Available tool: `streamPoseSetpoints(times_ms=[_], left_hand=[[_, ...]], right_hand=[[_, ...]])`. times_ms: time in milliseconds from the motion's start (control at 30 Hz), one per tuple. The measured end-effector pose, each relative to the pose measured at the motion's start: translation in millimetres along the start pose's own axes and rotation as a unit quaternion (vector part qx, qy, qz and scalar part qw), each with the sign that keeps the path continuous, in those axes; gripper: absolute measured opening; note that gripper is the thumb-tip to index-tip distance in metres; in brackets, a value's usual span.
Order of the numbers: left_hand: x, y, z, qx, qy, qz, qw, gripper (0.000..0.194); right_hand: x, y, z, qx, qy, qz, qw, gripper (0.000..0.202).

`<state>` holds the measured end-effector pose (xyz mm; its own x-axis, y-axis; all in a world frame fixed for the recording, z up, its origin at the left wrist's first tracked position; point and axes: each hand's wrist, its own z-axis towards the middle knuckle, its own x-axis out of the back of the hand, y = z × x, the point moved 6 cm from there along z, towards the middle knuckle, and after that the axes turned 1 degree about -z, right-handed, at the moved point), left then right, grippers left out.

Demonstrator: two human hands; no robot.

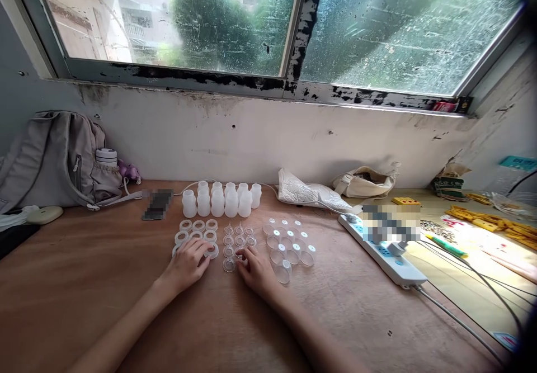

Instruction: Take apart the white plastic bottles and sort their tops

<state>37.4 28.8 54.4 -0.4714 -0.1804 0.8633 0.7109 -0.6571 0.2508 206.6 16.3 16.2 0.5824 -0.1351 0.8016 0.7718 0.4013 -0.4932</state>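
My left hand [192, 261] reaches over the rows of white screw rings [211, 225], its thumb and fingers closed on a ring [215, 251] at the front right of the group. Beside it, my right hand [257, 269] pinches one of the clear bottle teats [229, 265], partly hidden by the fingers. Several other teats stand around it in short rows. To the right of that hand are rows of clear domed caps [307, 255]. Behind the rings and teats, frosted white bottles [189, 204] stand upright in two rows.
A white power strip [381, 253] with plugs and cables lies to the right. A blurred dark phone-like thing [158, 204] and a grey backpack [62, 155] are at the left. Near the wall lie a white padded packet [308, 190] and a cream pouch [364, 182].
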Motion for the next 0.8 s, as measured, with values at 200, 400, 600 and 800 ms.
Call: streamPoseSetpoints(times_ms=[200, 400, 600, 800], left_hand=[[2.5, -15, -8, 0.016, 0.001, 0.003, 1.000, 0.021], [2.7, -17, -8, 0.012, -0.005, 0.011, 1.000, 0.021], [-6.6, -10, -1, 0.016, -0.025, 0.033, 0.999, 0.019], [-16.6, -10, -1, 0.005, -0.038, 0.049, 0.998, 0.011]], right_hand=[[-3, 2, -1, -0.005, -0.013, -0.012, 1.000, 0.016], [-6, -3, -1, 0.011, -0.023, -0.027, 0.999, 0.018], [-8, -7, -1, 0.018, -0.026, -0.048, 0.998, 0.021], [-5, -7, -2, 0.021, -0.013, -0.018, 1.000, 0.017]])
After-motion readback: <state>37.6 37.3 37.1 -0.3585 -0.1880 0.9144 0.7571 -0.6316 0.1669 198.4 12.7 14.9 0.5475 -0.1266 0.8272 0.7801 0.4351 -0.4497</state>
